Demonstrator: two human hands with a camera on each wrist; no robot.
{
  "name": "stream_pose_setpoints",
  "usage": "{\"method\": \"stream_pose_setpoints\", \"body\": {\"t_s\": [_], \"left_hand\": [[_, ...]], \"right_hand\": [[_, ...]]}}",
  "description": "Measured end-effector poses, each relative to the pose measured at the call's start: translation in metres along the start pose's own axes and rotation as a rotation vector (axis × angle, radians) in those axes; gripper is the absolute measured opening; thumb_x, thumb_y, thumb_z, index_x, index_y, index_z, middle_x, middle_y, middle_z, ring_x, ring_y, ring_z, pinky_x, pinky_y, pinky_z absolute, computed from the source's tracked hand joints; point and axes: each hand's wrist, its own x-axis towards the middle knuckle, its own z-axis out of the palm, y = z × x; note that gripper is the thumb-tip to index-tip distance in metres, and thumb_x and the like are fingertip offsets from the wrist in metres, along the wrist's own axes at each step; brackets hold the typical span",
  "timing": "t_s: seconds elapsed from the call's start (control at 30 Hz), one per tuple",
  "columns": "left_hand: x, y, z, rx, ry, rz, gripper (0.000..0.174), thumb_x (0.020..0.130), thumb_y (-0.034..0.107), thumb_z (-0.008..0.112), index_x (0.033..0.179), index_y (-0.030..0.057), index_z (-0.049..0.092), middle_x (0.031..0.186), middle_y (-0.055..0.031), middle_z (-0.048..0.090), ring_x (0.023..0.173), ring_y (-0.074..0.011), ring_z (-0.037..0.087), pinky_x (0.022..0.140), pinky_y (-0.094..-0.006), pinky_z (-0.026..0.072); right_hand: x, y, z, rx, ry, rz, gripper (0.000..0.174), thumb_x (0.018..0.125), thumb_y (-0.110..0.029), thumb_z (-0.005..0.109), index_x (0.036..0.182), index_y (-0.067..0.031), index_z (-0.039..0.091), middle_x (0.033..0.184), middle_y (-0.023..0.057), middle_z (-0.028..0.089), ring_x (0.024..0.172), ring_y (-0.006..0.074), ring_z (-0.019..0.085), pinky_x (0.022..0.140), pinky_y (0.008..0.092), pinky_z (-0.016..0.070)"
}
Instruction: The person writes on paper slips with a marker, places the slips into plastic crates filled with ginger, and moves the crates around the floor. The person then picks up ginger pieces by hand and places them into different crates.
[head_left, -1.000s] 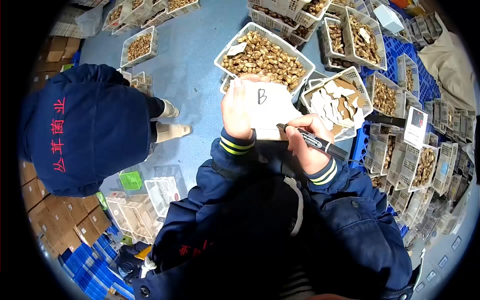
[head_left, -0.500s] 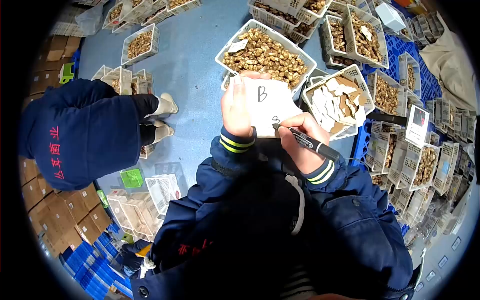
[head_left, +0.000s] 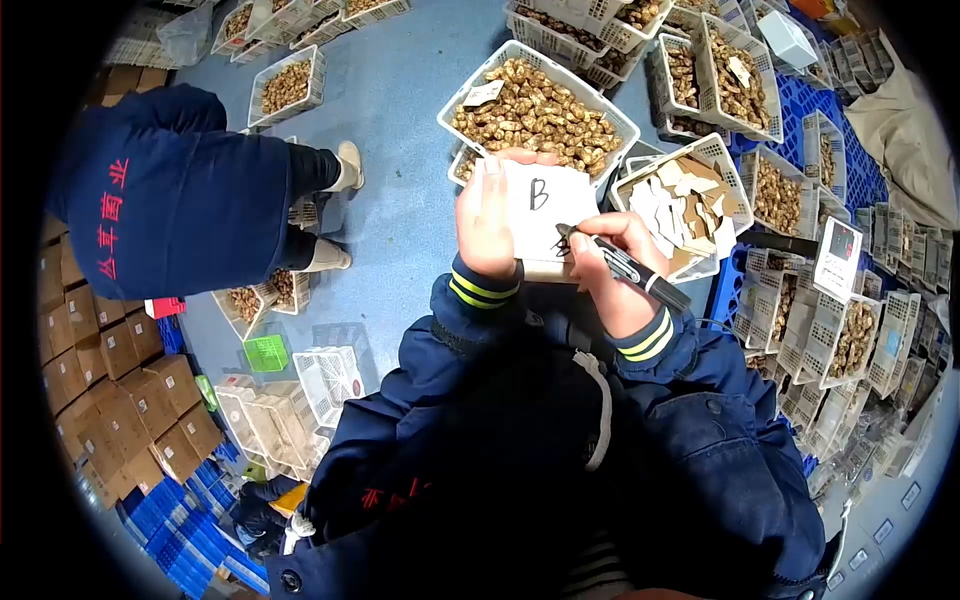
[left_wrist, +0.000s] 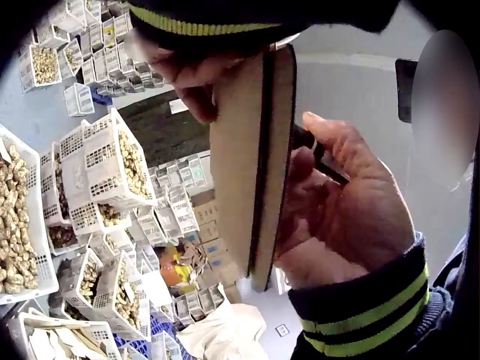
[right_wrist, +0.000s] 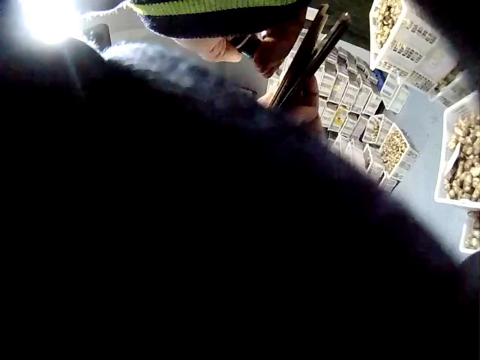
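My left hand (head_left: 486, 222) holds a white card (head_left: 565, 190) by its left side, thumb on the front and fingers behind. A black "B" stands on the card, with smaller marks below it near the pen tip. My right hand (head_left: 625, 270) grips a black marker (head_left: 632, 268), its tip at the card's lower part. In the left wrist view, two brown boards (left_wrist: 244, 165) appear edge-on, between my left hand (left_wrist: 191, 75) at the top and my right hand (left_wrist: 349, 202). The right wrist view is largely blocked by dark cloth; part of my right hand (right_wrist: 277, 49) shows.
Beyond the card is a white crate (head_left: 628, 128) of brown, knobbly pieces. A crate of torn card scraps (head_left: 742, 215) stands to its right, near more stacked crates. At left, a person in a blue jacket (head_left: 190, 200) bends over crates, with cardboard boxes (head_left: 115, 345) nearby.
Dark marks have grown under the "B" at the marker's tip. Both hands and the card sit slightly further right in view. The person at left has shifted and moved their feet.
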Motion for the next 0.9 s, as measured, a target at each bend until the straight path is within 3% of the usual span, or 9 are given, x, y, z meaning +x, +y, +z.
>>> {"method": "stream_pose_setpoints", "body": {"t_s": [0.2,0.33,0.4,0.43,0.53,0.57,0.67,0.9], "left_hand": [[-0.004,0.005,0.000,-0.027,0.002,-0.029,0.039,0.098,0.029,0.027,0.107,-0.0041,0.046,0.104,-0.0208,0.057,0.091,-0.0265,0.059,0.081,-0.0371,0.0495],[-0.002,0.006,-0.003,-0.036,0.009,-0.002,0.039,0.098,0.029,0.027,0.108,-0.0038,0.046,0.104,-0.0205,0.057,0.093,-0.0274,0.059,0.082,-0.0379,0.0493],[0.000,0.003,-0.008,-0.089,0.051,0.030,0.038,0.098,0.028,0.027,0.107,-0.0030,0.048,0.104,-0.0198,0.059,0.091,-0.0257,0.060,0.082,-0.0354,0.0493],[0.001,0.002,-0.012,-0.098,0.048,0.026,0.038,0.098,0.028,0.028,0.108,-0.0030,0.048,0.105,-0.0196,0.059,0.094,-0.0267,0.060,0.084,-0.0363,0.0483],[0.004,0.003,-0.014,-0.099,0.082,0.018,0.039,0.098,0.029,0.028,0.109,-0.0030,0.047,0.106,-0.0188,0.059,0.096,-0.0267,0.059,0.086,-0.0370,0.0471],[0.007,0.002,-0.018,-0.016,0.095,0.016,0.040,0.098,0.031,0.029,0.110,-0.0029,0.047,0.108,-0.0182,0.058,0.097,-0.0266,0.058,0.087,-0.0375,0.0463],[0.006,0.007,-0.016,-0.083,0.105,-0.043,0.042,0.098,0.035,0.030,0.110,-0.0023,0.046,0.109,-0.0184,0.057,0.097,-0.0261,0.057,0.086,-0.0373,0.0470],[0.021,-0.003,-0.029,-0.123,0.121,-0.109,0.045,0.096,0.040,0.034,0.114,0.0001,0.046,0.115,-0.0161,0.053,0.100,-0.0256,0.055,0.087,-0.0377,0.0464]], "right_hand": [[-0.004,-0.004,0.000,-0.170,-0.089,-0.032,0.010,0.079,-0.006,0.064,0.086,-0.0016,0.058,0.074,0.0036,0.059,0.067,0.0041,0.053,0.059,0.0208,0.0429],[-0.001,-0.019,-0.011,0.041,0.012,0.016,0.015,0.084,-0.006,0.059,0.097,0.0004,0.057,0.075,0.0030,0.059,0.065,0.0058,0.052,0.061,0.0205,0.0436],[0.003,-0.019,-0.022,-0.011,0.060,-0.069,0.015,0.086,-0.007,0.058,0.098,0.0011,0.057,0.076,0.0038,0.059,0.066,0.0064,0.054,0.062,0.0203,0.0439],[0.010,-0.008,-0.026,-0.148,0.084,-0.234,0.013,0.087,-0.008,0.056,0.097,0.0002,0.058,0.077,0.0059,0.060,0.066,0.0085,0.056,0.062,0.0216,0.0446],[0.021,-0.001,-0.035,-0.588,-0.059,-0.613,0.025,0.072,-0.009,0.069,0.096,-0.0078,0.060,0.087,0.0131,0.060,0.081,0.0283,0.059,0.072,0.0341,0.0474],[0.019,-0.004,-0.030,-0.626,-0.075,-0.612,0.033,0.064,-0.013,0.074,0.094,-0.0100,0.060,0.090,0.0141,0.060,0.087,0.0337,0.056,0.077,0.0379,0.0464],[0.021,-0.001,-0.025,-0.660,-0.074,-0.724,0.034,0.063,-0.014,0.073,0.094,-0.0098,0.060,0.089,0.0108,0.059,0.085,0.0315,0.056,0.074,0.0363,0.0459],[0.022,0.006,-0.041,-0.615,-0.015,-0.703,0.027,0.066,-0.011,0.074,0.089,-0.0066,0.061,0.085,0.0095,0.061,0.084,0.0305,0.058,0.075,0.0359,0.0471]]}}
